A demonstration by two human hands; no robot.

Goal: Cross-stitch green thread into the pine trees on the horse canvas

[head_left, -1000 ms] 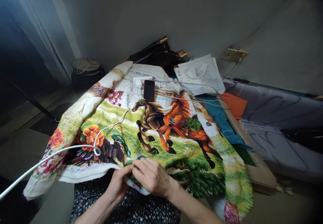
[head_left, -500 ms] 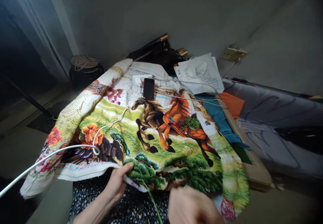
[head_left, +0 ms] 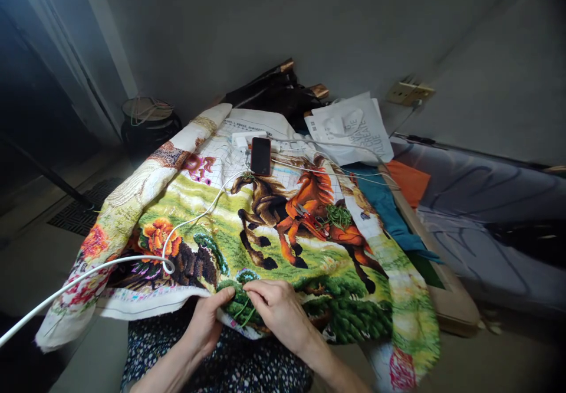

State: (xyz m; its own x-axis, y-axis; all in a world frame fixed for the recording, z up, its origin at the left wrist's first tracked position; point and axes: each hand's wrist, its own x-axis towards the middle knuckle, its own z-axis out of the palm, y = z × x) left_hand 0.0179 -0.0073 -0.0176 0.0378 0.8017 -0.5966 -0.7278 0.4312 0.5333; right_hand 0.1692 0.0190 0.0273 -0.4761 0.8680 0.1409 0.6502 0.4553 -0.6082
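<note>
A cross-stitch cloth [head_left: 309,251] with running horses, green trees and flowers lies spread out in front of me. My left hand [head_left: 207,316] grips its near edge, thumb on top and fingers underneath. Close beside that thumb, my right hand [head_left: 278,310] is closed in a pinch at the green tree area. Whatever sits between its fingertips is too small to make out. A green thread [head_left: 243,310] loops over the cloth just below the pinch. Red-handled scissors [head_left: 309,216] and a tangle of green thread [head_left: 339,216] rest on the orange horse.
A phone [head_left: 260,157] lies on the cloth's far part, beside a white power strip [head_left: 242,140]. A white cable [head_left: 88,275] crosses the left side over the cloth's rolled edge [head_left: 150,174]. White bags [head_left: 349,130] lie behind. A wall socket [head_left: 409,92] is at the right.
My right hand has moved up and left from the bottom edge to the cloth, near my left thumb. The long green thread now hangs in a short loop. My left hand stays put.
</note>
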